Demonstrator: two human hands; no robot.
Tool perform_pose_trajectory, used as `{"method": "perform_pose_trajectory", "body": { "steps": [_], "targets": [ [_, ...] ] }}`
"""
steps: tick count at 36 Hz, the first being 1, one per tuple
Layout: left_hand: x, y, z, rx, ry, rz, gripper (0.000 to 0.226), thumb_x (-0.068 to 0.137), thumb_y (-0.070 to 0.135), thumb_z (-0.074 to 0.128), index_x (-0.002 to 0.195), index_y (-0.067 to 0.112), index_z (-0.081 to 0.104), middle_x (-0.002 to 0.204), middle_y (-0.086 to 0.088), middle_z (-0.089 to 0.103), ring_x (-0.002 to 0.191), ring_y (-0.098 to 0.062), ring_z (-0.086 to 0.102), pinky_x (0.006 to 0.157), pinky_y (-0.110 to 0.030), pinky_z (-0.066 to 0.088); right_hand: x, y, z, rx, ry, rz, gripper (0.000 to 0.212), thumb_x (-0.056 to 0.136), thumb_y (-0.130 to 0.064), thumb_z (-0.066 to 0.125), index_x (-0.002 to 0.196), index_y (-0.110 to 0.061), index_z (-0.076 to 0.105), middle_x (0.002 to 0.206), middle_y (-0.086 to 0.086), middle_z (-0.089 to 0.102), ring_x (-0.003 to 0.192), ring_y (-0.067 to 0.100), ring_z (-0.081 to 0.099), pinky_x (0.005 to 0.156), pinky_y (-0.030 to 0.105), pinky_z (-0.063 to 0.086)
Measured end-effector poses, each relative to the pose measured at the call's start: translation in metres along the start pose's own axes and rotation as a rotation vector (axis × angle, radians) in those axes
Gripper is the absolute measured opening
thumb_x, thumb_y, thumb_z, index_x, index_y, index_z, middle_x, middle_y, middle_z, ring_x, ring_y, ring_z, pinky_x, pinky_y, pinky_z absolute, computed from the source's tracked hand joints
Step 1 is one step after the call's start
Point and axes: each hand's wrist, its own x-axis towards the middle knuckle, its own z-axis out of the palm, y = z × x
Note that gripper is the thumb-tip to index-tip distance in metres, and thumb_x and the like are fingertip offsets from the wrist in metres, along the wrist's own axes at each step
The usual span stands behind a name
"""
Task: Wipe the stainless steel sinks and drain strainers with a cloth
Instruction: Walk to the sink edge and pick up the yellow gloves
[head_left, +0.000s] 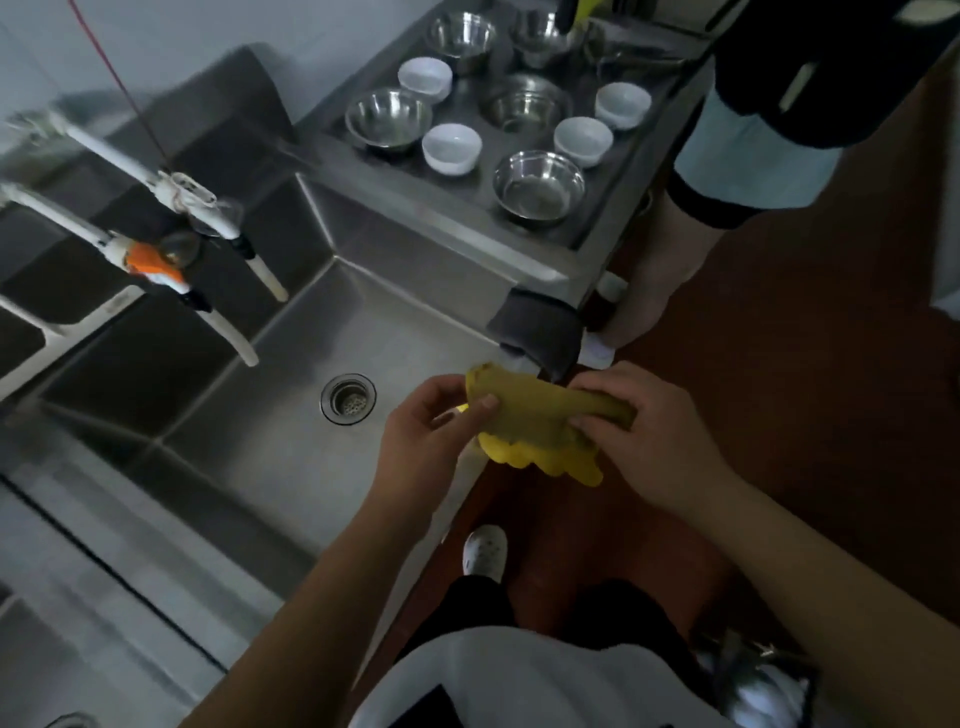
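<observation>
A yellow cloth (540, 421) is held in both hands above the front rim of a steel sink (291, 364), seen from the head camera. The left hand (431, 431) pinches the cloth's left end between thumb and curled fingers; the right hand (649, 431) is wrapped around its right end, where the fabric is bunched into a roll. A scalloped yellow edge hangs loose below the hands.

The drain strainer (348, 399) is set in the sink floor, just left of the left hand and apart from the cloth. Two white taps (208, 260) with short hoses are angled over the basin from the upper left; one carries an orange fitting.

A grey cloth (540, 327) is draped over the sink's far right corner. Beyond it, a steel table (457, 197) is laid with steel bowls (537, 187) and white bowls (451, 147), all upright and standing apart from one another.

At upper right, the legs of a second person (727, 156) are seen beside the table, on a reddish-brown floor (805, 364). A white shoe (484, 553) of the cloth holder is visible below the hands, next to the sink front.
</observation>
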Motion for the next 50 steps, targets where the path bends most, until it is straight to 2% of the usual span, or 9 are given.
{"method": "perform_pose_trajectory", "body": {
  "steps": [8, 13, 22, 28, 32, 36, 39, 44, 50],
  "targets": [
    [0.045, 0.006, 0.029, 0.060, 0.188, 0.077, 0.030, 0.073, 0.042, 0.079, 0.100, 0.031, 0.072, 0.099, -0.003, 0.074, 0.098, -0.025, 0.070, 0.088, -0.048, 0.057, 0.083, 0.038, -0.017, 0.144, -0.145, -0.012, 0.027, 0.082, -0.011, 0.076, 0.100, -0.030, 0.069, 0.097, -0.012, 0.066, 0.093, 0.002, 0.061, 0.079, 0.019, 0.047],
    [0.053, 0.009, 0.057, 0.064, 0.370, 0.077, 0.027, 0.076, 0.035, 0.080, 0.101, 0.033, 0.070, 0.082, -0.004, 0.067, 0.077, -0.015, 0.067, 0.067, -0.031, 0.056, 0.131, 0.058, -0.025, 0.170, -0.328, -0.111, 0.026, 0.080, -0.006, 0.075, 0.104, -0.016, 0.072, 0.100, 0.002, 0.067, 0.098, 0.016, 0.062, 0.089, 0.035, 0.050],
    [0.064, 0.013, 0.117, -0.182, 0.594, -0.079, 0.037, 0.093, 0.006, 0.064, 0.125, 0.023, 0.059, 0.106, -0.008, 0.065, 0.076, -0.012, 0.072, 0.059, -0.023, 0.055, 0.193, 0.083, -0.042, 0.190, -0.690, -0.224, 0.022, 0.088, -0.004, 0.069, 0.107, -0.015, 0.070, 0.099, 0.005, 0.066, 0.073, 0.009, 0.065, 0.060, 0.013, 0.047],
    [0.061, 0.016, 0.125, -0.369, 0.581, 0.066, 0.039, 0.097, 0.005, 0.056, 0.133, 0.019, 0.050, 0.115, -0.018, 0.068, 0.097, -0.030, 0.070, 0.075, -0.037, 0.058, 0.204, 0.064, -0.055, 0.068, -0.499, -0.568, 0.029, 0.086, -0.015, 0.065, 0.114, -0.011, 0.070, 0.104, 0.004, 0.068, 0.098, 0.024, 0.062, 0.084, 0.048, 0.051],
    [0.066, -0.019, 0.108, -0.383, 0.732, -0.029, 0.043, 0.096, 0.002, 0.054, 0.127, 0.033, 0.055, 0.107, -0.012, 0.073, 0.093, -0.028, 0.072, 0.072, -0.037, 0.059, 0.183, 0.066, -0.019, -0.238, -0.476, -0.684, 0.054, 0.089, -0.027, 0.055, 0.143, -0.024, 0.047, 0.144, 0.004, 0.051, 0.137, 0.030, 0.041, 0.109, 0.061, 0.032],
    [0.086, -0.080, 0.088, -0.098, 0.931, -0.354, 0.048, 0.096, 0.005, 0.052, 0.134, 0.033, 0.052, 0.106, -0.007, 0.071, 0.093, -0.025, 0.070, 0.078, -0.039, 0.060, 0.171, 0.103, 0.056, -0.741, -0.881, -0.576, 0.055, 0.104, -0.043, 0.028, 0.156, -0.033, 0.014, 0.167, -0.004, 0.000, 0.153, 0.025, -0.008, 0.117, 0.066, -0.001],
    [0.091, -0.109, 0.073, -0.010, 0.997, -0.445, 0.042, 0.093, 0.019, 0.058, 0.132, 0.035, 0.056, 0.088, 0.015, 0.066, 0.081, -0.007, 0.067, 0.058, -0.017, 0.053, 0.166, 0.135, 0.092, -0.865, -0.922, -0.570, 0.058, 0.103, -0.049, 0.017, 0.157, -0.034, 0.000, 0.167, -0.007, -0.009, 0.153, 0.024, -0.012, 0.114, 0.068, -0.011],
    [0.082, -0.112, 0.060, 0.166, 0.958, -0.472, 0.039, 0.086, 0.023, 0.063, 0.122, 0.039, 0.061, 0.078, 0.024, 0.057, 0.066, 0.009, 0.055, 0.044, -0.008, 0.038, 0.163, 0.140, 0.102, -0.839, -0.845, -0.588, 0.059, 0.101, -0.048, 0.019, 0.157, -0.037, 0.004, 0.167, -0.009, -0.002, 0.154, 0.023, -0.006, 0.112, 0.067, -0.014],
    [0.082, -0.107, 0.062, -0.112, 0.917, -0.499, 0.039, 0.085, 0.003, 0.061, 0.112, 0.032, 0.063, 0.096, 0.000, 0.066, 0.083, -0.027, 0.069, 0.072, -0.046, 0.061, 0.178, 0.123, 0.101, -0.808, -0.887, -0.578, 0.058, 0.100, -0.031, 0.031, 0.155, -0.038, 0.013, 0.167, -0.009, 0.004, 0.153, 0.021, -0.008, 0.114, 0.067, -0.010]
  ]
}}
